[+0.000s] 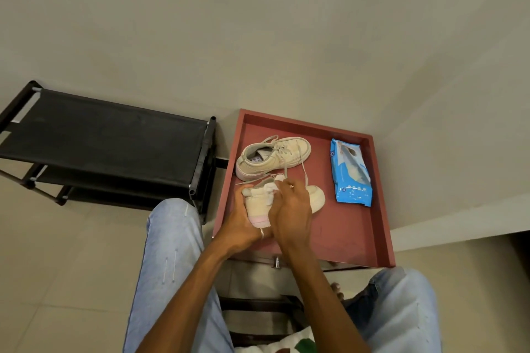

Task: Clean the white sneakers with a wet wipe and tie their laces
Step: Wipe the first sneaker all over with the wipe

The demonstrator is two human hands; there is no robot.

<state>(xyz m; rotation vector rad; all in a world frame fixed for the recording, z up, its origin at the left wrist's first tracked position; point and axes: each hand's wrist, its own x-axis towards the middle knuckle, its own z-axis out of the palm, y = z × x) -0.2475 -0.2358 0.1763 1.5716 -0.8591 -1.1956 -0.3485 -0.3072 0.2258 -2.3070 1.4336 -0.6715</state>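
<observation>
While the left hand (243,228) grips the heel of a cream-white low sneaker (258,206) on the red square tray (344,235), the right hand (291,209) pinches a crumpled white wet wipe (271,188) against its upper, so cleaning looks under way, with the matching sneaker (272,157) at twelve o'clock lying untied.

The far sneaker (272,157) is lying by the far-left corner of the tray (383,209), the near sneaker (315,196) just before it, the wipes pack (351,173) along the right edge, a rack (100,135) standing beside the left edge.
</observation>
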